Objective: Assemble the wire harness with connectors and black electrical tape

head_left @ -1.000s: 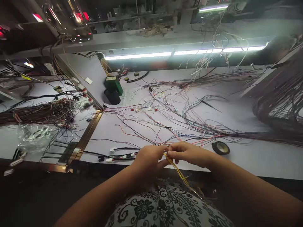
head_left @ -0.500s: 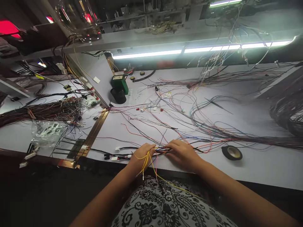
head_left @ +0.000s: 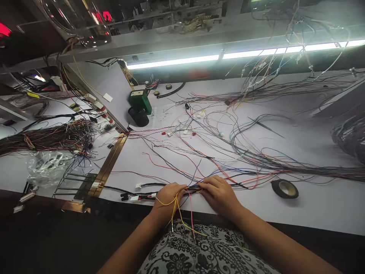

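Fingers (head_left: 210,183) bent on wire bundle (head_left: 194,187) | left hand (head_left: 167,196) near right hand (head_left: 222,195)

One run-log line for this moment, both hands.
left hand: on wire bundle | right hand: on same bundle | yellow wires: hanging by left hand | tape roll: on table

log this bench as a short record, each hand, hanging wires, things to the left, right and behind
left hand: gripping a wire bundle
right hand: fingers on the same bundle
hanging: yellow wires at the left hand; pink wire between the hands
left: white connector
right: black tape roll, lying flat
behind: green box beside a black cylinder
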A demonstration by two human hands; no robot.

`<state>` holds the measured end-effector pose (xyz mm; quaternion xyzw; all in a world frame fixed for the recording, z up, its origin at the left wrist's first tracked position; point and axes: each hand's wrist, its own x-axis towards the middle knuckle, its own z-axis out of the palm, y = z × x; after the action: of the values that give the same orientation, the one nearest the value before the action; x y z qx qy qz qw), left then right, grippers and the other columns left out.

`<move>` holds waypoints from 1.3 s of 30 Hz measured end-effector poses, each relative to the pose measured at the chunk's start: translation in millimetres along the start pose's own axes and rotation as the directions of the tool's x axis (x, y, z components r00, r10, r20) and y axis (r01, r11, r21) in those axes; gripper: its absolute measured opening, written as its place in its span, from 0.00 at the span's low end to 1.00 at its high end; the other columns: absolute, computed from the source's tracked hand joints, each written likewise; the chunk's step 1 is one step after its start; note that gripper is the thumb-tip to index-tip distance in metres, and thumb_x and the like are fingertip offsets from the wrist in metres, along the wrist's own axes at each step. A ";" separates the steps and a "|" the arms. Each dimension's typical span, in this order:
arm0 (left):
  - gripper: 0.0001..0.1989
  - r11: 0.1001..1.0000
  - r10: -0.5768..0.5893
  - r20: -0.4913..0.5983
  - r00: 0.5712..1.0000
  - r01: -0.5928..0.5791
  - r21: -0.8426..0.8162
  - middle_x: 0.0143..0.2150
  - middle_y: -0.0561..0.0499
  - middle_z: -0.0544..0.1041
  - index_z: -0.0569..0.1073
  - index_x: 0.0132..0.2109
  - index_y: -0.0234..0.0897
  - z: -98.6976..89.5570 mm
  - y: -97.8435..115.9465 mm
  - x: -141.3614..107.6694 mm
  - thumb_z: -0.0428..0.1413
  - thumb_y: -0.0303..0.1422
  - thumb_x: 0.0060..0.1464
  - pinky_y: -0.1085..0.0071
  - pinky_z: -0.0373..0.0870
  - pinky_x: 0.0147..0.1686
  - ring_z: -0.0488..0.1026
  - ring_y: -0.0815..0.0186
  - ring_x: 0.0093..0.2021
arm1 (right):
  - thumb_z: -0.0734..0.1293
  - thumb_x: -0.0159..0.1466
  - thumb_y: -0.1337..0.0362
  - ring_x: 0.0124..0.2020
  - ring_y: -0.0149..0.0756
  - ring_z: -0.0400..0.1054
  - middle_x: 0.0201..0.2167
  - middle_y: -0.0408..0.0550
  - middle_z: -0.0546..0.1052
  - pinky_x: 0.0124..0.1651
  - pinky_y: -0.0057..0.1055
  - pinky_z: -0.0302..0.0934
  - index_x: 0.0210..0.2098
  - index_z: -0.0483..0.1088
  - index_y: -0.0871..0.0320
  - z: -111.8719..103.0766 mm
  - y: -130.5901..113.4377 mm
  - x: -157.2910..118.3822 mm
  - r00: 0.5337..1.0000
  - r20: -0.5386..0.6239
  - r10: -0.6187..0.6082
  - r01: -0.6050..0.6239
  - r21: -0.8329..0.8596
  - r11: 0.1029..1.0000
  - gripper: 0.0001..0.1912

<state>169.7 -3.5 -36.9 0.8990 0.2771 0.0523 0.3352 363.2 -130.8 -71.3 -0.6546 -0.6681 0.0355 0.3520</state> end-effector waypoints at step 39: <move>0.19 0.079 -0.557 -0.042 0.830 0.003 -0.997 0.21 0.59 0.60 0.74 0.40 0.32 -50.4 -28.3 -12.7 0.58 0.47 0.53 0.78 0.54 0.20 0.52 0.78 0.18 | 0.64 0.65 0.63 0.37 0.39 0.66 0.35 0.50 0.74 0.39 0.38 0.61 0.33 0.74 0.56 8.0 8.4 -7.5 1.000 0.011 -0.027 0.027 -0.002 1.000 0.07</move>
<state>131.8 36.3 -14.9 0.3480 0.4113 0.3417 0.7701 365.5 -133.1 -84.8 -0.6455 -0.6790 0.0338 0.3481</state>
